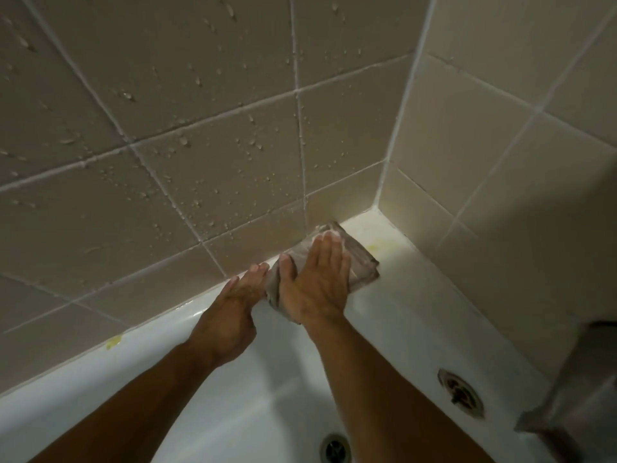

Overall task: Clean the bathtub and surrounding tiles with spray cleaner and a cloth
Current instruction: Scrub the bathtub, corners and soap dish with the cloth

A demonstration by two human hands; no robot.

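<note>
- While droplets cling to the wall, a grey cloth (359, 262) lies bunched on the white bathtub rim (400, 295), tucked against the base of the tiles (233, 182) near the corner, at about one o'clock from the centre of the view.
- Pressing down on that cloth is the right hand (317, 282), fingers straight and together, palm flat over the fabric rather than curled round it.
- At nine o'clock from the cloth, the left hand (233, 302) rests with straight fingers on the rim where it meets the wall, its fingertips touching the cloth's edge and gripping nothing.
- A yellowish stain (379, 244) marks the rim just beyond the cloth at two o'clock; a second yellow mark (113, 341) sits on the seam well off at eight o'clock.
- Judged from this, the wiping step is in hand, along the ledge toward the corner; the next move seems to call for firm pressure pushed on over the near stain and into the corner joint.
- Lower down, the overflow fitting (460, 392) shows on the tub's end wall at five o'clock and the drain (335, 447) at six o'clock.
- No spray bottle is in view, and no brand, label or writing can be read anywhere.
</note>
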